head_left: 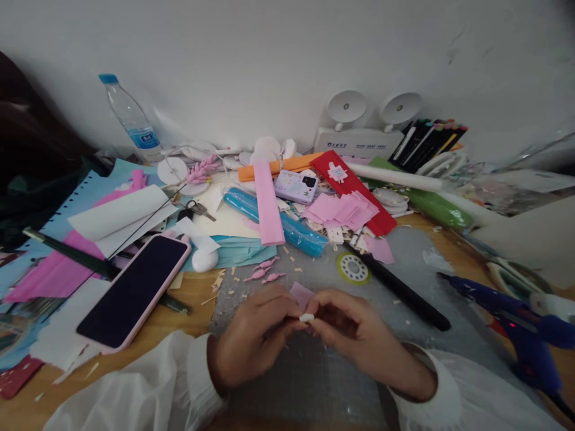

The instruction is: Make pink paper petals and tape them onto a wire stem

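Note:
Between the fingertips of my left hand and my right hand is a small white piece, too small to name more exactly. Both hands pinch it just above the grey cutting mat. A square of pink paper shows right behind the fingertips; whether a hand touches it I cannot tell. Several small twisted pink paper pieces lie on the mat beyond my left hand. Past my right hand are a yellow-green disc with holes and a long black tool.
A phone lies at left, a blue glue gun at right. Behind are a blue crepe paper roll, a stack of pink squares, a red paper strip, keys and a water bottle.

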Tool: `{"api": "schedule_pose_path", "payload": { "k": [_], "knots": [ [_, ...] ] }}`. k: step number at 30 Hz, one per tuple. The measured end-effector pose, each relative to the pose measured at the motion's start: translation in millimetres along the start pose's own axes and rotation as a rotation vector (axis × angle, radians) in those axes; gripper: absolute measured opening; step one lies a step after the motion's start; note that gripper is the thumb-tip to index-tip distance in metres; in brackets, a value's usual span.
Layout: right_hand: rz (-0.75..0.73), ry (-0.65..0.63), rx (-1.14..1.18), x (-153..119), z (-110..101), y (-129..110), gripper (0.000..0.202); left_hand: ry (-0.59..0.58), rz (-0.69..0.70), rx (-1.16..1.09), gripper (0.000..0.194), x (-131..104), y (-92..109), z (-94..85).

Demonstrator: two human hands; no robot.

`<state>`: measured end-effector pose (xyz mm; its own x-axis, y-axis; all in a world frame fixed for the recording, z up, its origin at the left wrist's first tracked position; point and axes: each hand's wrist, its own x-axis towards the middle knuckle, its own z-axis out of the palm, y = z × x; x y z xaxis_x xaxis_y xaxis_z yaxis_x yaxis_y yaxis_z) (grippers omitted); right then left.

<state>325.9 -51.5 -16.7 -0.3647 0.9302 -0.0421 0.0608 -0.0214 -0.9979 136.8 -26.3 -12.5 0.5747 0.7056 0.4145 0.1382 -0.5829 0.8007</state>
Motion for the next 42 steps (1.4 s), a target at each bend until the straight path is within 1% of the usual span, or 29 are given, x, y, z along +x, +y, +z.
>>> {"api": "schedule_pose_path", "payload": {
  "k": [2,4,8,12,14,16,18,20,22,24,26,29,34,38,40,42],
  "knots": [
    [-0.019,-0.003,-0.060,-0.3,-0.2,1.1,0.002,-0.003,0.070,0.078,0.011,-1.1,-2.8,0.0],
    [-0.044,-0.012,-0.120,0.0,-1.1,2.0,0.003,-0.005,0.102,0.130,0.014,-1.5,-5.2,0.3],
    [-0.140,-0.032,-0.238,1.1,-4.3,0.8,0.005,0.001,0.109,0.171,0.016,-0.7,-7.9,0.4],
    [-0.232,-0.042,-0.299,1.6,-6.5,-4.2,0.008,0.008,0.113,0.134,0.015,0.8,-6.1,0.1],
    [-0.259,-0.044,-0.336,2.3,-7.0,-6.0,0.004,0.001,0.091,0.116,0.013,1.3,-3.7,0.3],
    [-0.276,-0.032,-0.378,3.6,-8.2,-6.1,0.007,-0.021,0.048,0.120,0.012,1.6,-1.5,1.2],
    [-0.290,0.025,-0.429,5.4,-10.9,-4.6,0.010,-0.036,-0.012,0.165,0.012,1.5,-1.3,2.8],
    [-0.288,0.108,-0.465,7.3,-15.1,-2.7,0.012,-0.035,-0.080,0.289,0.013,1.1,-4.5,5.2],
    [-0.280,0.181,-0.482,9.0,-19.5,-1.4,0.014,-0.032,-0.143,0.467,0.024,0.7,-10.3,7.8],
    [-0.273,0.214,-0.489,10.0,-22.4,-1.1,0.016,-0.054,-0.189,0.598,0.030,0.9,-16.5,9.8],
    [-0.271,0.217,-0.504,10.5,-22.9,-1.0,0.017,-0.080,-0.221,0.621,0.027,1.8,-20.2,10.3],
    [-0.283,0.176,-0.525,10.0,-19.4,0.0,0.015,-0.080,-0.261,0.513,0.014,3.7,-19.3,9.4],
    [-0.309,0.042,-0.488,5.9,-12.7,-1.8,0.015,0.007,-0.344,0.267,0.017,5.8,-7.5,8.5],
    [-0.302,-0.002,-0.349,0.0,-12.9,-13.0,0.015,0.084,-0.443,-0.067,0.007,8.4,2.6,5.3],
    [-0.297,-0.013,-0.303,-2.4,-13.6,-17.9,0.014,0.132,-0.455,-0.206,0.012,9.7,5.7,2.0],
    [-0.280,-0.024,-0.297,-3.9,-13.1,-19.9,0.014,0.161,-0.476,-0.264,0.017,9.9,7.4,-1.2]
  ]
}}
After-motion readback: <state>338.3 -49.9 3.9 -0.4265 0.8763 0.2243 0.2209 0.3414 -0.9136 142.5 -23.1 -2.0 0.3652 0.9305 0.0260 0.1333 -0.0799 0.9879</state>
